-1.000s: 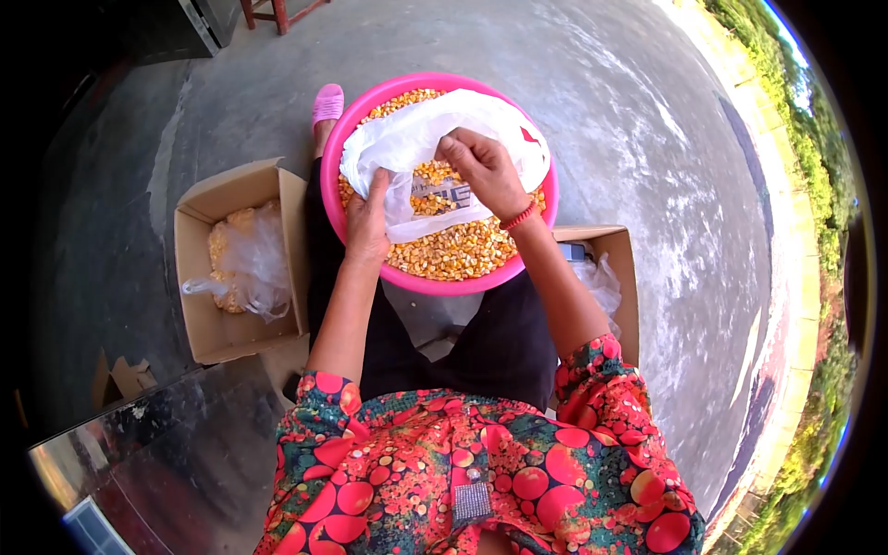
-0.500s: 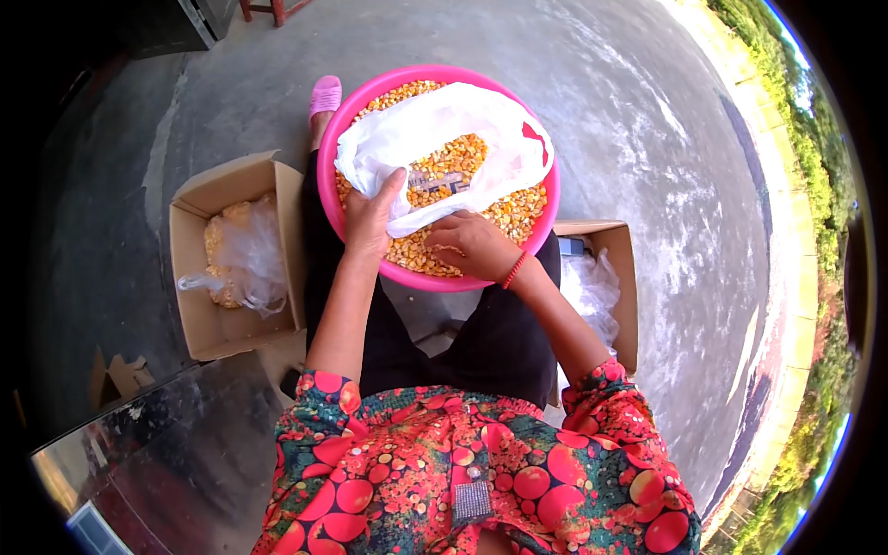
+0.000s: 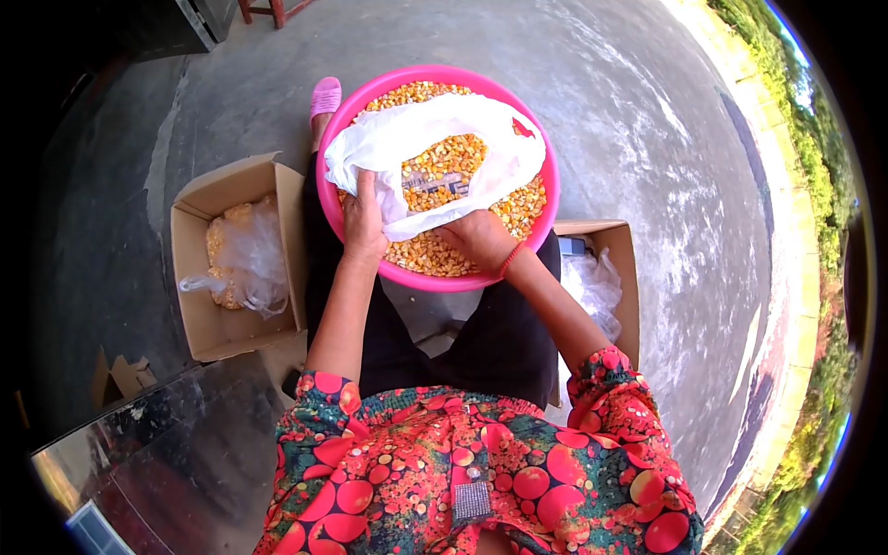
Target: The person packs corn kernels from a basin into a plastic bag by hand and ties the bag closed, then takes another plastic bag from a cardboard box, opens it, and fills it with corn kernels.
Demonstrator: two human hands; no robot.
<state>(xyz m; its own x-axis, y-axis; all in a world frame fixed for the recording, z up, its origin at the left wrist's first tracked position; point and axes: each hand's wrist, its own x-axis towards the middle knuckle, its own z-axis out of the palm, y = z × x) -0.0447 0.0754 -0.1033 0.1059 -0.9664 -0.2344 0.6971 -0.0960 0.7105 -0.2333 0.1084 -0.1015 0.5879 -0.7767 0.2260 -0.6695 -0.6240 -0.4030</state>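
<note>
A pink basin [image 3: 552, 180] full of corn kernels [image 3: 430, 254] rests over my lap. On the kernels lies a white plastic bag [image 3: 499, 139], its mouth spread wide, with more kernels and a piece with dark print [image 3: 439, 188] showing inside. My left hand [image 3: 365, 222] grips the near left edge of the bag, thumb on top and the other fingers mostly hidden. Close to the bag's near edge is my right hand [image 3: 483, 240], a red bracelet at its wrist. Its fingers reach under that edge, mostly out of sight.
At my left stands a cardboard box [image 3: 190, 277] holding kernels in a clear plastic bag [image 3: 259, 264]. Another cardboard box [image 3: 627, 287] with white plastic bags [image 3: 592, 287] is at my right. A dark glossy surface [image 3: 185, 453] lies at lower left, and grey concrete floor [image 3: 647, 166] surrounds me.
The bag's rim has shifted slightly left and toward me. My left thumb now points more straight ahead. My right hand has moved a little, its fingers now further under the bag's edge.
</note>
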